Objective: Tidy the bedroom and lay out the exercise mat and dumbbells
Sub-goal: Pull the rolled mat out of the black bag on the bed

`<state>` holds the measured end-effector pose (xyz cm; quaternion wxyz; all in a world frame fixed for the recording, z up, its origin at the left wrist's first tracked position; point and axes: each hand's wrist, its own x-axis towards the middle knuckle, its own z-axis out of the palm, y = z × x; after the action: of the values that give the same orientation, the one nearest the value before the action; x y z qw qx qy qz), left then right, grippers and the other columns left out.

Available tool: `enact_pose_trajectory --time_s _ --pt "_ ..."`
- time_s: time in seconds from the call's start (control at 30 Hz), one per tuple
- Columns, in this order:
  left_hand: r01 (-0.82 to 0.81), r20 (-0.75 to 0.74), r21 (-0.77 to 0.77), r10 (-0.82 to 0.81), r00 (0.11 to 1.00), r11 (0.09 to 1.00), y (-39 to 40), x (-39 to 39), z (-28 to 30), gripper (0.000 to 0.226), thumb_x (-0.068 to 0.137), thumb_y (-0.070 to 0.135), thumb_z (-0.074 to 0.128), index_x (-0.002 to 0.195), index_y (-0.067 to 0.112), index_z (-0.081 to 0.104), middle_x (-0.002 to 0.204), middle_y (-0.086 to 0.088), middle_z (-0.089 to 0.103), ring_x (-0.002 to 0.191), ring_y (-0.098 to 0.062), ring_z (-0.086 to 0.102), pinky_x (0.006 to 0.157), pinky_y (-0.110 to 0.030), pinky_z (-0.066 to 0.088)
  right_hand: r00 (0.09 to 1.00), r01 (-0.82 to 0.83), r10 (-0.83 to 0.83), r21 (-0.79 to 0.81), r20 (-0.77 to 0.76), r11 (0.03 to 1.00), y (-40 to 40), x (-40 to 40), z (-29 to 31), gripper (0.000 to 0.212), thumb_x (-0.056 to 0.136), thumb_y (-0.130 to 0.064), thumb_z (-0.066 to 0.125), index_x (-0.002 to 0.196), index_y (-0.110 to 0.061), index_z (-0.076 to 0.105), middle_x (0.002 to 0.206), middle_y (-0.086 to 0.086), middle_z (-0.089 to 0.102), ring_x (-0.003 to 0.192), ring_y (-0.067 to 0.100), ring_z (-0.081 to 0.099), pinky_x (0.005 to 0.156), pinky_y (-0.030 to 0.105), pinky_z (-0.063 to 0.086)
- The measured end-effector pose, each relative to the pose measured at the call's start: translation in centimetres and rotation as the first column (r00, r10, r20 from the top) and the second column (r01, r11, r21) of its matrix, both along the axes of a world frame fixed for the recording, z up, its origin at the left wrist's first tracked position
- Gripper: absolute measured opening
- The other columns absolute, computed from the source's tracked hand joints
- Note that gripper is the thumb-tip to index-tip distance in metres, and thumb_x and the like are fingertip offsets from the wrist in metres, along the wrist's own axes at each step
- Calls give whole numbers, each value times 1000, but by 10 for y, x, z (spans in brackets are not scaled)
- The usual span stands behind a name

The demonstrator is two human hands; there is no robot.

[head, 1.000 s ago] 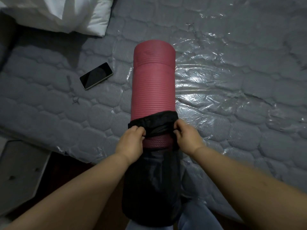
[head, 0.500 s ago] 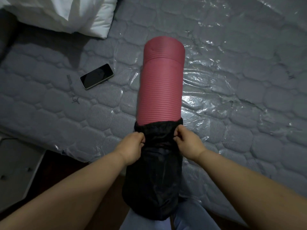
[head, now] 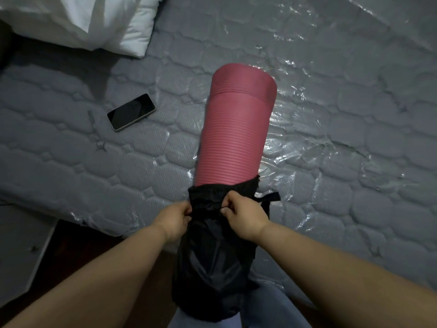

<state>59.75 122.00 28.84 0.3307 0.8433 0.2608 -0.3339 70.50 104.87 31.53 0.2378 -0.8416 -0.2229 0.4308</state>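
Left hand (head: 176, 217) and right hand (head: 240, 215) both pinching the bunched mouth of the black carry bag (head: 212, 261). Just beyond the knuckles, rolled pink exercise mat (head: 236, 133) lying mostly bared on the mattress (head: 71, 162). Unsheathing step, probably; next, dragging fabric toward the body, clear of the roll's near end.

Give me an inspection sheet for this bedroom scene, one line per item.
Surface: mattress under crinkled plastic wrap.
Job's things: rolled pink mat half out of black bag, lying on the mattress edge; dumbbells not seen.
Clutter: phone face up; white pillow top left.
Hands: left hand and right hand pinch the bag's mouth.
Cables: nothing seen.
Surroundings: dark floor, white furniture lower left.
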Motion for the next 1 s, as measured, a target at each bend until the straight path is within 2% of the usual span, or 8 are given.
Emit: enact_pose_trajectory --time_s 0.13,0.2,0.27,0.4,0.57,0.63,0.77,1.0 --pt "-170 204 51 157 966 984 10 5 18 32 80 3 56 110 14 55 106 1 50 100 -16 52 85 -21 38 988 14 18 205 -154 979 44 -15 4 19 90 -13 55 108 -19 59 109 4 66 104 20 60 93 31 46" --pt "-121 286 63 99 953 991 12 6 25 35 76 1 56 108 17 55 106 1 49 100 -17 51 86 -23 39 968 21 50 277 -248 961 56 -23 6 32 88 -2 52 117 -15 57 119 5 63 113 18 57 101 29 42" --pt "-8 281 101 -21 959 995 13 3 26 37 78 6 58 114 18 56 113 -3 50 106 -18 50 92 -23 37 988 84 -42 292 -147 953 51 -22 4 38 81 6 49 112 -13 60 115 7 64 109 21 58 98 28 43" --pt "101 216 203 -145 966 974 8 -5 18 47 86 30 61 131 24 48 120 0 47 115 -19 44 103 -29 35 969 186 -185 8 164 982 11 3 -16 46 77 -1 51 121 -12 51 122 12 51 115 28 49 95 30 36" --pt "175 241 368 -276 930 913 -6 3 11 46 89 34 57 133 26 43 117 0 51 108 -21 49 94 -31 35 993 26 -40 -123 -109 992 4 8 -48 103 73 -16 72 150 -19 3 139 14 43 123 32 49 98 36 41" --pt "198 237 387 -305 922 901 -9 7 9 42 90 28 56 129 24 43 112 -1 54 104 -22 51 90 -32 36 993 78 -90 -154 -71 985 8 1 -59 88 73 -16 72 144 -18 19 126 15 55 112 34 56 88 35 44" --pt "166 221 367 -259 940 915 -8 6 5 39 90 13 50 128 21 44 109 -4 56 101 -22 51 85 -30 35 986 155 -142 -161 87 975 3 -10 -70 29 82 -13 57 111 -13 55 107 15 65 102 36 59 76 32 41" --pt "14 322 242 -94 942 970 -10 14 6 29 90 4 50 117 8 61 114 -8 48 108 -23 45 94 -30 41 987 123 -124 18 100 992 -8 -4 -64 29 83 -1 51 111 -4 60 125 15 55 117 32 50 94 27 36"
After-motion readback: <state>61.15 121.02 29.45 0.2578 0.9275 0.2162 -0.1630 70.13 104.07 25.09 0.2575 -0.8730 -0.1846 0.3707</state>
